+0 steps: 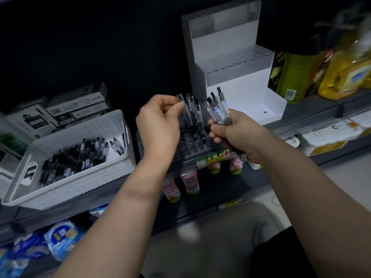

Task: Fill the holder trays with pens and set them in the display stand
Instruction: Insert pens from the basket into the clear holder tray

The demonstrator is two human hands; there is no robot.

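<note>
White basket (80, 183): sits at the left of the shelf (311, 109), open-topped with perforated walls; a loose heap of basket pens (80, 157) with clear barrels and black ends lies inside, mostly toward its near side.
Boxes (78, 105): dark and white cartons stacked behind the basket, against the dark back wall.
Blue packs (62, 235): on a lower shelf, below the basket.
Left hand (158, 125): raised over the holder tray, thumb and fingertips pinching the top of a single pen (183, 105), which points down toward the tray.
Holder tray (192, 145): clear plastic block with rows of round holes, standing on the shelf edge between the two hands, just right of the basket; several standing pens (195, 111) are upright in its far rows, and the near holes show open.
Pink bottles (190, 181): on the lower shelf, under the tray.
Right hand (234, 135): closed round a pen bundle (217, 109), tips fanning up and leftward, just beside the tray.
Display stand (230, 81): white stepped unit behind the right hand; its middle step (236, 59) shows rows of holes, and a low bay (273, 105) opens at its front right.
Yellow bottles (345, 73): at the far right of the shelf, beside the stand, blurred.
</note>
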